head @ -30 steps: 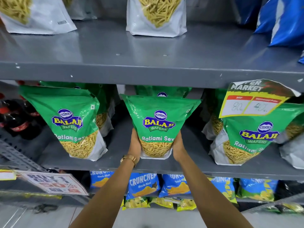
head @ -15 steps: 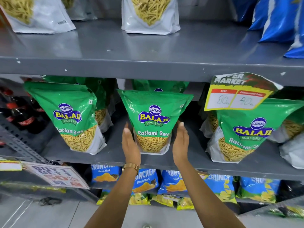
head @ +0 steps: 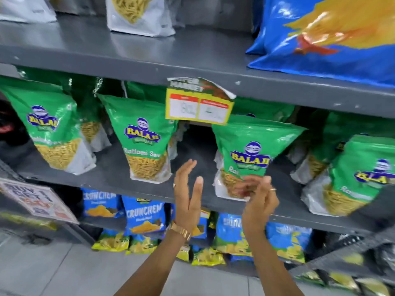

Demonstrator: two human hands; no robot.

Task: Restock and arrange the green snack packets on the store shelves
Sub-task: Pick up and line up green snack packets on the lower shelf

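We observe a grey metal shelf (head: 111,167) carrying a row of upright green snack packets: one at far left (head: 49,127), a centre-left packet (head: 143,142), a centre-right packet (head: 250,154) and one at far right (head: 361,176), with more standing behind them. A gap separates the two centre packets. A yellow price tag (head: 197,104) hangs from the shelf above. Our left hand (head: 188,195) is raised before that gap, fingers straight and spread flat, holding nothing. Our right hand (head: 259,204) is blurred, fingers loosely curled in front of the centre-right packet's lower edge; we cannot tell whether it grips.
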